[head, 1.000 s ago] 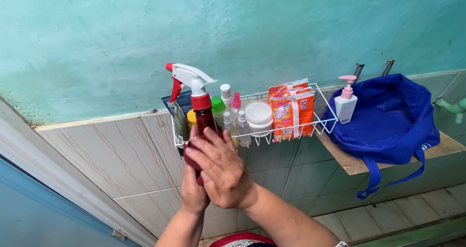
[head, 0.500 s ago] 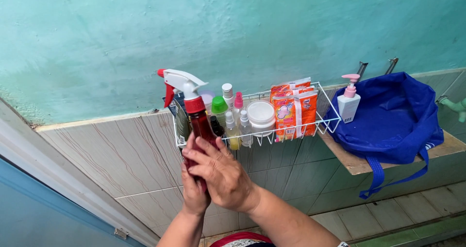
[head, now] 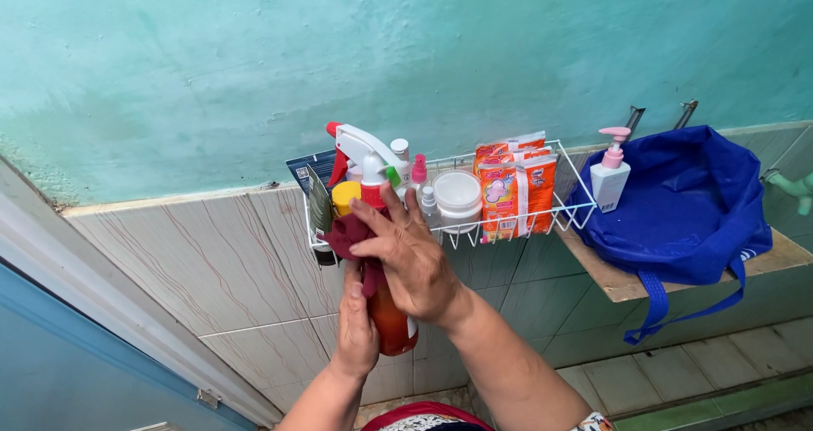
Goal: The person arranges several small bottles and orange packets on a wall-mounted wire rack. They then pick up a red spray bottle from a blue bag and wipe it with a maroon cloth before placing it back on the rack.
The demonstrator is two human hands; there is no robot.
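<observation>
1. In the centre of the frame, just below the wire rack point(head: 474, 228), a spray bottle point(head: 391, 317) of reddish liquid is being held nearly upright, its long axis running from the white trigger head at the top down to its base, tilted slightly right.
2. The lower body is being gripped from the left by the left hand point(head: 357, 334).
3. A dark red cloth point(head: 349, 234) is being pressed around the neck by the right hand point(head: 411, 257), the higher one and the nearer to the rack.
</observation>
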